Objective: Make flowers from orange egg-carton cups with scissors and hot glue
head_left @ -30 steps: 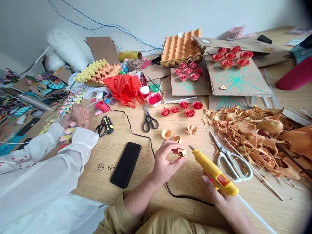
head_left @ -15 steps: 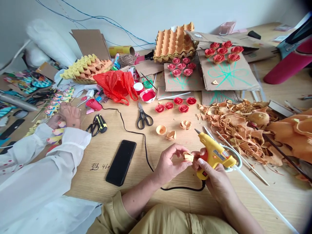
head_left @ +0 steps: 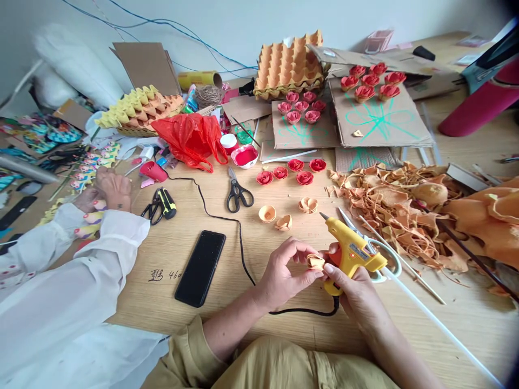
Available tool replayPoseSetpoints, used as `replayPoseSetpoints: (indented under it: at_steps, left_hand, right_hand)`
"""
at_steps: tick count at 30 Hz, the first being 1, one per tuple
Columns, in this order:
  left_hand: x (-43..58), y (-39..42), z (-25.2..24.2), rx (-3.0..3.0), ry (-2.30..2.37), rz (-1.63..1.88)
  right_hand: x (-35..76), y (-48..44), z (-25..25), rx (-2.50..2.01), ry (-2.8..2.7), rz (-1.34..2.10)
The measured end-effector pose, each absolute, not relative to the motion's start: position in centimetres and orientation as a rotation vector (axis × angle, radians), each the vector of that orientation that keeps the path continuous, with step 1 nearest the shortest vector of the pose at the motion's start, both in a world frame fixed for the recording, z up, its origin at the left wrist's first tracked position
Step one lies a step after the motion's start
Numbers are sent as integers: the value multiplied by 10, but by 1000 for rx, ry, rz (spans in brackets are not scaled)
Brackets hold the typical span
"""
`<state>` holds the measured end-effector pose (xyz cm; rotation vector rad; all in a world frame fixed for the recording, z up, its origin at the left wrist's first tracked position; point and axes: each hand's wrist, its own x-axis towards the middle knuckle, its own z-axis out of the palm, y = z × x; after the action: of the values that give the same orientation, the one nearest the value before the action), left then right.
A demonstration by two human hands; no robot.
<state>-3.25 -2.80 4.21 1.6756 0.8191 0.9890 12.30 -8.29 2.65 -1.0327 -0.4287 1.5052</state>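
Note:
My left hand (head_left: 286, 273) pinches a small rolled piece of orange egg carton (head_left: 315, 262), shaped like a flower bud, between thumb and fingers. My right hand (head_left: 352, 289) is wrapped round a yellow glue gun (head_left: 349, 246), its nozzle pointing up and left. The right thumb and fingertips also reach the carton bud. A long white glue stick (head_left: 441, 324) sticks out of the gun's back. Just beyond my hands lie an orange carton cup (head_left: 267, 214), a petalled carton piece (head_left: 284, 222) and a stacked carton flower (head_left: 308, 205).
Red-painted flowers (head_left: 304, 178) sit farther back, near a dish of red paint (head_left: 244, 156). Black scissors (head_left: 238, 195) and a phone (head_left: 200, 268) lie left of centre. Carton scraps (head_left: 389, 216) heap at right. A co-worker's white-sleeved arms (head_left: 117, 243) reach in from the left.
The glue gun has shifted slightly left and down, and my right fingertips have come closer over the carton bud. The view has moved a little; both hands keep their holds.

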Motion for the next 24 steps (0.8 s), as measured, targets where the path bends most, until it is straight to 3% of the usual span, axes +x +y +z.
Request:
replayPoseSetpoints:
  at_steps: [24]
  left_hand:
    - [-34, -25, 35, 1772, 723, 1010]
  right_hand:
    - [126, -84, 21, -1073, -480, 1532]
